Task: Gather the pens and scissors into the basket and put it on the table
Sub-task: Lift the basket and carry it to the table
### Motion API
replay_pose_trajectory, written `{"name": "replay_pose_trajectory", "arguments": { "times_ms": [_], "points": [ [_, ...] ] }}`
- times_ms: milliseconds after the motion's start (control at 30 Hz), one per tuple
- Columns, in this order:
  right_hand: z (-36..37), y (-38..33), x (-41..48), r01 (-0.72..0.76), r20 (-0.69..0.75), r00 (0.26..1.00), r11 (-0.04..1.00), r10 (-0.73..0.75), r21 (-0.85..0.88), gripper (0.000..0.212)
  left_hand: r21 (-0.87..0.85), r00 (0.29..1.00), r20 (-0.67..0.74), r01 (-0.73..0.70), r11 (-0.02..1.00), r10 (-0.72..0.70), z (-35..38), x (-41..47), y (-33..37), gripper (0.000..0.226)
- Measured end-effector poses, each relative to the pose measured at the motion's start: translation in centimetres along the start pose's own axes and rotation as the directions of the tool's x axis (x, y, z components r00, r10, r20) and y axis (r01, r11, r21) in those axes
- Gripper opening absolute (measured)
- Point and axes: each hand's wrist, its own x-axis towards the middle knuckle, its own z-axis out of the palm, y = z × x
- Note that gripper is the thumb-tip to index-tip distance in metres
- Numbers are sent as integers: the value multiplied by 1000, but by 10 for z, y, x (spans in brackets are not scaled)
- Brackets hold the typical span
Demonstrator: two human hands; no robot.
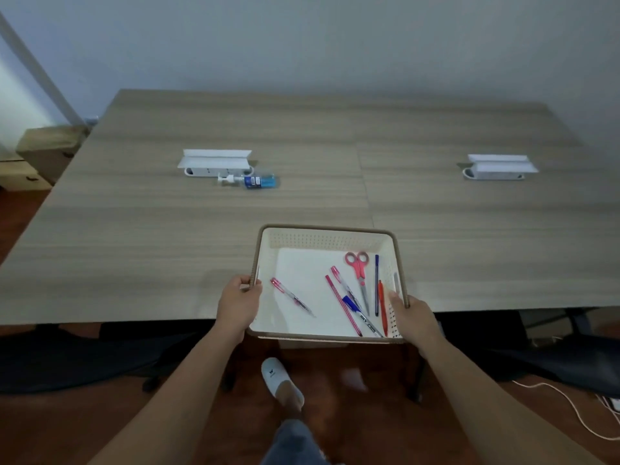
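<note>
A white perforated basket [322, 238] with a brown rim hangs over the near edge of the wooden table [201, 229], partly above the tabletop and partly above the floor. My left hand [239, 305] grips its left rim and my right hand [413, 318] grips its right rim. Inside lie pink-handled scissors [359, 273] and several pens [349, 302], most bunched toward the right side. One pink pen [291, 297] lies apart on the left of the basket floor.
A blue bottle [253, 181] lies on its side next to a white power strip box [214, 162] at the table's middle left. A second white box [498, 169] sits at the right. Dark chairs stand under the table; a white cable [567, 404] runs across the floor at the right.
</note>
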Motion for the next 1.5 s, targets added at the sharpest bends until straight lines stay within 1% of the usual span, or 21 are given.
{"name": "replay_pose_trajectory", "arguments": {
  "times_ms": [133,233,367,533,633,767,967,1067,1167,1300,1500],
  "points": [
    [6,-29,44,-2,-33,999,999,1,-49,46,30,1000,20,0,1000,-1,14,57,24,3],
    [8,-54,71,-10,-60,998,997,5,-75,42,49,998,59,28,998,-31,16,96,40,3],
    [14,-87,106,-14,-88,996,999,10,-42,42,108,996,74,46,993,-54,18,144,64,8],
    [21,-103,144,-20,-73,997,999,17,-33,38,153,992,91,77,985,-91,27,181,80,8],
    [25,-107,171,-25,-39,999,997,22,-74,30,167,990,73,105,980,-118,37,199,81,12],
    [29,-106,206,-48,-8,999,991,47,-122,30,165,983,65,160,973,-173,50,214,79,12],
    [28,-105,259,-72,23,997,986,76,-149,23,145,969,88,216,966,-230,77,246,80,11],
    [25,-105,279,-85,41,995,989,91,-124,20,148,970,91,209,967,-224,91,255,91,12],
    [19,-105,302,-92,48,994,989,98,-119,20,149,975,64,203,968,-215,111,263,101,19],
    [11,-109,330,-82,67,994,987,92,-141,21,162,978,32,198,967,-206,133,278,110,12],
    [2,-116,368,-64,118,990,988,81,-138,22,177,976,-29,215,960,-214,154,294,128,12]
  ]
}}
